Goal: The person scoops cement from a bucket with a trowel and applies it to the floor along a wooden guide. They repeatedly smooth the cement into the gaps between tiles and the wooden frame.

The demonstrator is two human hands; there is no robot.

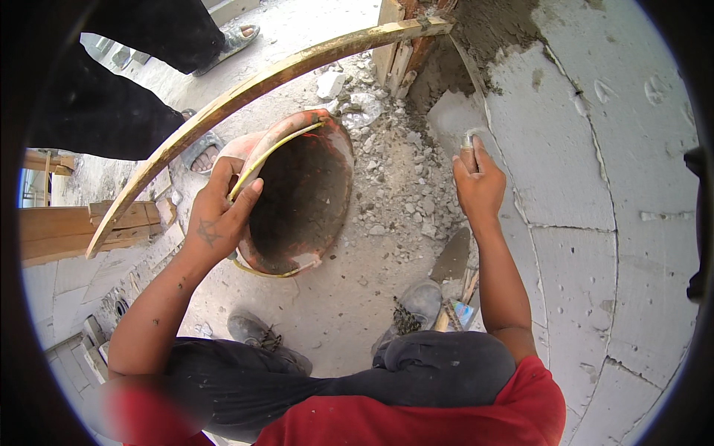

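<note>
My left hand (217, 212) is closed on the rim of a worn orange bucket (341, 175), with the thumb over its yellow-green wire handle. The bucket is tilted, its dark mouth turned towards me; grey residue coats the inside. My right hand (480, 182) grips the short handle of a trowel (450, 113). Its pale flat blade lies beside the block wall (565, 156), just below a patch of wet grey mortar (491, 33). The blade's far edge meets the mortar area; whether it carries any mortar I cannot tell.
A long wooden strip (260, 85) crosses above the bucket to a wooden post (398, 48). Rubble (401, 178) covers the floor between bucket and wall. Near my right shoe lies a grey pointed blade (452, 256). Another person's sandalled foot (201, 152) stands at upper left.
</note>
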